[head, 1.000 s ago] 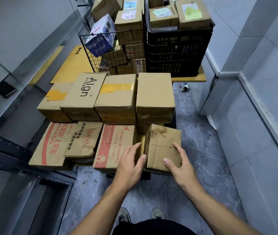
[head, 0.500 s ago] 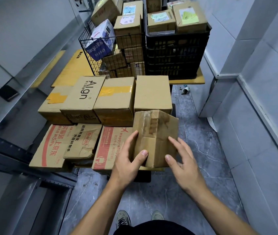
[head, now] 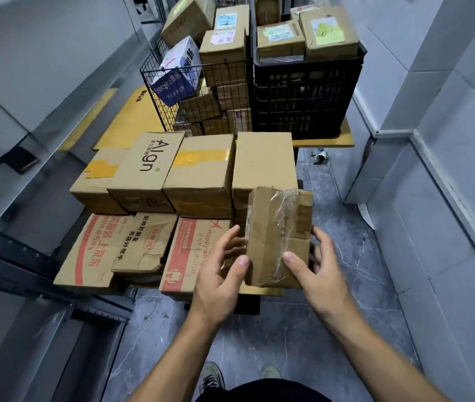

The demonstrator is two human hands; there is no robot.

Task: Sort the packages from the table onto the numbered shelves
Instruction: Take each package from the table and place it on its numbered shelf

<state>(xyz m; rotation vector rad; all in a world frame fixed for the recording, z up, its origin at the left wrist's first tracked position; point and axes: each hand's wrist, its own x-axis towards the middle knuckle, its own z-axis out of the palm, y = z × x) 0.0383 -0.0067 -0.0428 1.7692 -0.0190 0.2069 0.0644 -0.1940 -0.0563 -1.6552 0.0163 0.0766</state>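
A small brown cardboard box [head: 276,236] wrapped in clear tape stands upright in the air above the table's near right corner. My left hand [head: 220,274] grips its left side with the thumb on the front face. My right hand [head: 317,271] holds its right side, thumb on the front. Below lie several cardboard packages on the table [head: 262,291]: an "Align" box [head: 149,163], a box with yellow tape [head: 201,169], a plain box [head: 262,161] and a red-printed "Happyshopping" box [head: 187,250].
At the back stand a wire basket [head: 195,91] and a black plastic crate [head: 305,97], both full of small parcels. A metal shelf frame [head: 13,250] runs along the left. A tiled wall closes the right side, with grey floor [head: 331,198] between.
The small box was lying flat at the table's near right corner; both hands lifted it, turned it upright and brought it closer to me.
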